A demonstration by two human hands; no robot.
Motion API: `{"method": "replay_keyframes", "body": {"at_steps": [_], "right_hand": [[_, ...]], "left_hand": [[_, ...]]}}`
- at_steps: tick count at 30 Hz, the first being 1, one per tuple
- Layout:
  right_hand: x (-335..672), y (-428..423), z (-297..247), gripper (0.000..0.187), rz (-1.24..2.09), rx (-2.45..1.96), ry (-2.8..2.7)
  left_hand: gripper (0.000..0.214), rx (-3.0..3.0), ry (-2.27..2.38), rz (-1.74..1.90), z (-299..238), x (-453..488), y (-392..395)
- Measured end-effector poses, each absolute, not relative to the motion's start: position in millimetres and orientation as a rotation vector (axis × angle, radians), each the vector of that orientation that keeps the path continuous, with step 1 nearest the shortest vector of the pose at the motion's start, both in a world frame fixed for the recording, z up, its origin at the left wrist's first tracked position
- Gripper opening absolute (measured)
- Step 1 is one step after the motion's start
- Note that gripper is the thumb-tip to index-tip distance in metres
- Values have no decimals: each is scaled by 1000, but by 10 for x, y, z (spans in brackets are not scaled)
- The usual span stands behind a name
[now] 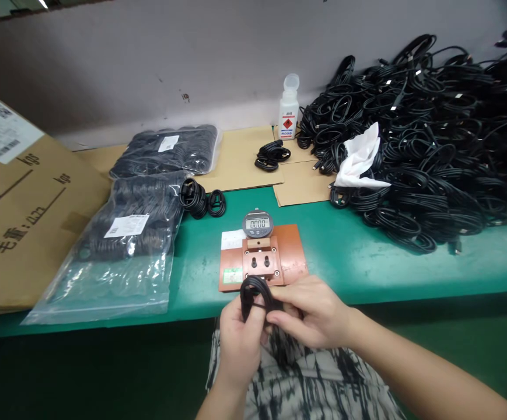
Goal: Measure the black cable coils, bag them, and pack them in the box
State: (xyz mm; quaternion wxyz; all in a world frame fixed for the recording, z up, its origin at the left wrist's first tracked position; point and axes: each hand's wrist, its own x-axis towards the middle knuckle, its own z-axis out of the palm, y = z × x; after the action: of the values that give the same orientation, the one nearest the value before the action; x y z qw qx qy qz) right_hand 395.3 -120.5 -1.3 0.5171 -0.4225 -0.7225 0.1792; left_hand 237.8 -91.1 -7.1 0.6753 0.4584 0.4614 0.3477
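A coiled black cable (257, 287) is held between my two hands at the bench's front edge. My left hand (242, 332) is closed round the coil's left side, thumb pressed into the loop. From the right, my right hand (312, 312) pinches the coil with thumb and index finger; the cable's ends are hidden there. Just beyond my hands lies a copper-coloured fixture plate (294, 254) with a block and pegs. A digital gauge (257, 224) at its back reads 0.000.
A large pile of black cables (432, 134) with a white cloth (360, 157) fills the right. A bottle (289, 111) stands behind. Left are coiled cables (193, 198), bagged cables (165, 151), another plastic bag (148, 291) and a cardboard box (25, 216). The bench is green (323, 233).
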Motion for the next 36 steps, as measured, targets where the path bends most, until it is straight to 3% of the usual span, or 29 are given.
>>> {"method": "replay_keyframes", "body": {"at_steps": [36], "right_hand": [[3957,-1307,42,29,329,-1189,-1753]], "left_hand": [[37,864,946,813,104,2480,-934]]}}
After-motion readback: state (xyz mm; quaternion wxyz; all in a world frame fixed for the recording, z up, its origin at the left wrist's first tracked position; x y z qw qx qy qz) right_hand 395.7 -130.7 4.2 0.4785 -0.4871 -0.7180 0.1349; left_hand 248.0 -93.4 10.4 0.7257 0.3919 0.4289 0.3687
